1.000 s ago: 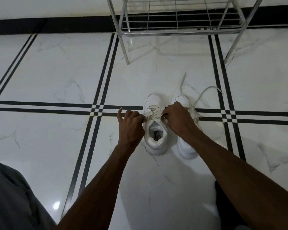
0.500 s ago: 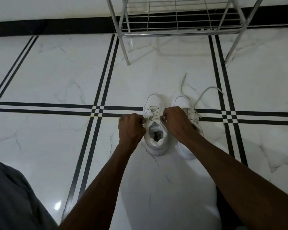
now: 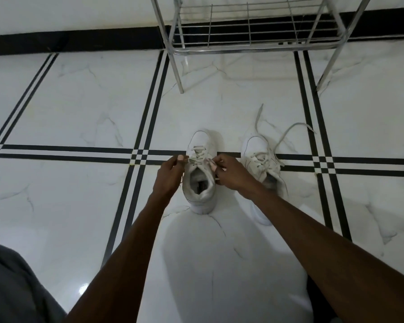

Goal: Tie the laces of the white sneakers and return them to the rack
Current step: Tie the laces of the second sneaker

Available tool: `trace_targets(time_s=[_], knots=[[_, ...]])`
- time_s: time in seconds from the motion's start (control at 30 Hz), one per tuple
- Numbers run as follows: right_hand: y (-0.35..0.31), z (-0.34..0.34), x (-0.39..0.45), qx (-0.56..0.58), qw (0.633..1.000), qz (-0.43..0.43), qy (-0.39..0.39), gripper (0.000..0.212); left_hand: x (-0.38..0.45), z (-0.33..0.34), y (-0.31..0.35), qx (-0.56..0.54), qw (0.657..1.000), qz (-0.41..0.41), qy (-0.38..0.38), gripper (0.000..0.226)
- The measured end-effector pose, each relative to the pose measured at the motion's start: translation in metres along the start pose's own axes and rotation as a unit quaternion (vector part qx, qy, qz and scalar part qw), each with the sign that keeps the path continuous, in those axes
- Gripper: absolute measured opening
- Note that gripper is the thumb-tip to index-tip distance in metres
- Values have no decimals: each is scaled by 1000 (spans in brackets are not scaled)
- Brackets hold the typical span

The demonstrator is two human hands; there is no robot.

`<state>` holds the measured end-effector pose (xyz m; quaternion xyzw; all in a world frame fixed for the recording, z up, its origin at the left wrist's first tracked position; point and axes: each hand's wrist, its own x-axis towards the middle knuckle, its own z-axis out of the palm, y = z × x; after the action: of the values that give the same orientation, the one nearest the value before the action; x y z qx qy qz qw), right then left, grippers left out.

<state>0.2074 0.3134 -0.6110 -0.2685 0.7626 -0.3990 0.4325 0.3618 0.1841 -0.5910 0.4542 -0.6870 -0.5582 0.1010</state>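
Note:
Two white sneakers stand side by side on the floor, toes pointing away from me. My left hand [image 3: 170, 173] pinches a lace at the left side of the left sneaker [image 3: 200, 145]. On that shoe's right side, my right hand [image 3: 231, 172] pinches the other lace end. The right sneaker [image 3: 257, 150] is partly covered by my right forearm, and its loose laces [image 3: 287, 134] trail over the floor to the right. The metal shoe rack [image 3: 250, 46] stands beyond the shoes at the top of the view.
The floor [image 3: 79, 101] is glossy white marble tile with black double stripes. A black skirting band runs along the wall behind the rack. My grey-clad knee [image 3: 12, 287] fills the lower left corner. The rack's legs [image 3: 179, 75] stand just past the sneakers.
Both hands have drawn slightly apart on the left sneaker's laces, uncovering more of the right sneaker. The left hand's raised finger has curled in.

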Motion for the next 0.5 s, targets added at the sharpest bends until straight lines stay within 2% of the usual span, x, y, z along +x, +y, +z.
trace_targets(time_s=[0.07,0.17,0.3,0.4,0.5], knots=[[-15,1,-9,-11,1000,7,-7,23,-1,2,4,27,999,19,16,44],[-23,-9,-10,-56,998,8,-2,31,-2,15,16,101,986,82,104,30],[-33,-50,-18,-25,999,-5,37,26,-6,46,48,128,963,183,148,20],[-33,-86,-30,-17,998,0,64,15,-12,72,68,105,972,185,105,15],[-20,-122,-49,-43,993,31,102,13,-14,101,67,134,981,143,-3,21]])
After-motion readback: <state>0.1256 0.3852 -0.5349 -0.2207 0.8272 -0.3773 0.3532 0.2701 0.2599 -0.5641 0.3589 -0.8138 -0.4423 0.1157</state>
